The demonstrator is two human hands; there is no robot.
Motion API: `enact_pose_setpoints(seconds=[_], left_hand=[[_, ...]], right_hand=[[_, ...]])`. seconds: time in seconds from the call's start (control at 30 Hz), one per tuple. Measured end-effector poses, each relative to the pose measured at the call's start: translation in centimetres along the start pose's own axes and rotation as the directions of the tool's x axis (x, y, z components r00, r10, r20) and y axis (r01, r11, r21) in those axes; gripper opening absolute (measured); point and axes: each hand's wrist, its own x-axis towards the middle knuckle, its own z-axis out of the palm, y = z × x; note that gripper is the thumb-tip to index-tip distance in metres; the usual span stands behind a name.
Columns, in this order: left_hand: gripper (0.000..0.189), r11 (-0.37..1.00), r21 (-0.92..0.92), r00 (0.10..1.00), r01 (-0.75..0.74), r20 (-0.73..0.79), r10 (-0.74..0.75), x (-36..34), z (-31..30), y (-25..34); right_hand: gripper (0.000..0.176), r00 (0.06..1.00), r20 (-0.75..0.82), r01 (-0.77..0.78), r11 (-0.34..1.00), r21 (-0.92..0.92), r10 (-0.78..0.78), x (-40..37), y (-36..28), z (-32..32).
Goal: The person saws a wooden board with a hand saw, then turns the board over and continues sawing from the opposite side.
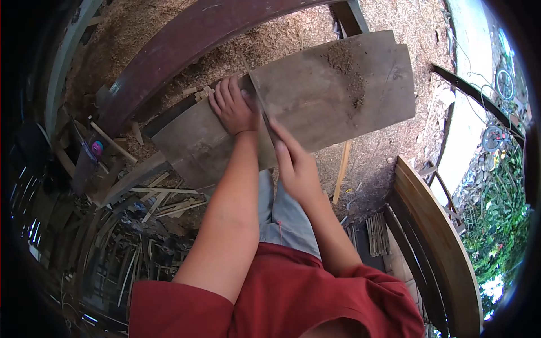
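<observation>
A wide, worn wooden board (315,93) lies slantwise in front of me. My left hand (234,107) rests on its left part near the far edge, palm down with the fingers stretched out. Beside that hand runs a thin handsaw (258,93), seen almost edge-on and partly blurred, crossing the board. My right hand (294,166) is closed around the near end of the saw, by the board's near edge; the handle itself is hidden in the fingers. Loose sawdust (352,76) is scattered on the board's right part.
A curved dark-red wooden beam (186,36) arches beyond the board. Shavings (406,62) cover the ground. Scrap sticks (169,200) lie at lower left, and a wooden frame (434,225) stands at right. A light wood strip (341,172) lies near my right arm.
</observation>
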Motion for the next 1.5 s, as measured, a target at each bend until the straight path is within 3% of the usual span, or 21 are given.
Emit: enact_pose_setpoints(seconds=[0.1, 0.17, 0.23, 0.3, 0.4, 0.47, 0.57, 0.63, 0.67, 0.73, 0.77, 0.8, 0.87, 0.9, 0.97, 1.07, 1.13, 1.17, 1.27, 1.37, 1.5], left_hand=[[0.049, 1.000, -0.009, 1.000, -0.006, 0.013, 0.006, 0.0, -0.1, 0.1], [0.049, 1.000, 0.006, 1.000, -0.005, 0.013, 0.005, 0.0, -0.1, -0.2], [0.050, 1.000, 0.007, 1.000, -0.016, 0.018, 0.016, 0.0, 0.2, -0.2], [0.051, 1.000, 0.025, 1.000, -0.012, 0.020, 0.011, -0.4, 0.5, -0.4], [0.051, 0.999, 0.050, 1.000, -0.004, 0.004, 0.004, 0.2, 0.4, -0.2], [0.051, 0.999, 0.044, 1.000, 0.007, 0.013, -0.008, -0.2, 0.1, -0.1], [0.050, 1.000, -0.001, 0.999, 0.004, 0.033, -0.004, 0.0, -0.1, -0.1], [0.049, 0.999, -0.041, 0.999, 0.027, 0.039, -0.025, 0.0, -0.1, 0.0], [0.049, 0.999, -0.037, 0.999, 0.029, 0.033, -0.028, -0.2, -0.3, -0.1], [0.048, 0.999, -0.042, 0.999, 0.032, 0.045, -0.030, 0.0, 0.0, -0.2], [0.048, 0.998, -0.044, 0.999, 0.033, 0.024, -0.032, 0.1, 0.2, -0.2], [0.048, 0.998, -0.051, 0.999, 0.038, 0.025, -0.037, 0.0, 0.3, -0.1], [0.048, 0.998, -0.055, 0.999, 0.034, 0.015, -0.033, 0.2, 0.3, -0.2], [0.048, 0.998, -0.048, 0.999, 0.036, 0.031, -0.035, 0.2, 0.2, -0.2], [0.048, 0.998, -0.047, 0.998, 0.036, 0.047, -0.033, 0.0, -0.1, -0.2], [0.048, 0.998, -0.058, 0.999, 0.031, 0.039, -0.028, 0.2, -0.3, 0.0], [0.049, 0.999, -0.039, 0.998, 0.027, 0.054, -0.024, 0.0, 0.0, -0.2], [0.049, 0.999, -0.045, 0.999, 0.021, 0.042, -0.019, 0.0, 0.0, -0.1], [0.048, 0.999, -0.039, 0.998, 0.035, 0.048, -0.033, 0.0, 0.1, -0.1], [0.047, 0.999, -0.027, 0.999, 0.032, 0.041, -0.031, 0.0, 0.4, -0.4], [0.047, 0.999, -0.026, 0.997, 0.030, 0.069, -0.029, 0.3, 0.0, -0.2]], right_hand=[[0.045, 1.000, 0.017, -0.016, 0.998, -0.059, 0.017, -5.5, -2.6, -3.4], [0.046, 0.981, 0.077, -0.178, 0.983, -0.036, 0.180, -6.0, -3.3, -4.0], [0.046, 0.999, 0.011, -0.050, 0.998, -0.049, 0.051, -1.9, -1.3, -1.4], [0.045, 0.994, 0.024, -0.109, 0.993, -0.054, 0.110, 3.9, 0.1, 1.6], [0.045, 0.996, -0.023, -0.086, 0.996, -0.013, 0.086, 5.8, 0.7, 3.4], [0.045, 0.999, -0.031, 0.016, 1.000, 0.005, -0.016, 2.5, -0.2, 1.5], [0.045, 0.998, 0.018, -0.068, 0.997, 0.024, 0.068, -4.6, -3.1, -2.8], [0.045, 0.899, 0.139, -0.411, 0.910, -0.054, 0.415, -6.2, -4.8, -5.0], [0.045, 0.901, 0.144, -0.406, 0.912, -0.054, 0.410, -5.4, -4.1, -4.2], [0.045, 0.999, 0.030, -0.030, 0.996, -0.079, 0.032, -0.9, -1.5, -1.4], [0.044, 0.987, 0.058, -0.147, 0.986, -0.079, 0.152, 1.9, -1.1, -0.1], [0.044, 0.989, 0.064, -0.126, 0.989, -0.081, 0.131, 3.7, -0.8, 0.7], [0.043, 0.957, 0.077, -0.282, 0.958, 0.044, 0.278, 5.8, -0.4, 2.2], [0.044, 0.999, 0.005, -0.048, 0.999, 0.019, 0.048, 4.7, 0.3, 2.2], [0.046, 1.000, -0.016, 0.026, 0.995, -0.096, -0.027, -0.1, -0.4, 0.3], [0.049, 0.999, 0.042, -0.020, 0.990, -0.137, 0.026, -5.9, -4.3, -4.0], [0.051, 0.888, 0.155, -0.416, 0.900, -0.130, 0.433, -6.4, -5.7, -5.2], [0.049, 0.968, 0.106, -0.215, 0.968, -0.128, 0.229, -5.2, -3.9, -4.2], [0.047, 0.998, 0.022, -0.059, 0.998, -0.035, 0.060, 3.0, -0.2, 1.0], [0.046, 0.987, 0.031, -0.157, 0.987, 0.035, 0.156, 5.2, 0.4, 2.6], [0.050, 1.000, 0.016, -0.024, 0.995, -0.099, 0.026, -4.5, -2.1, -2.1]])
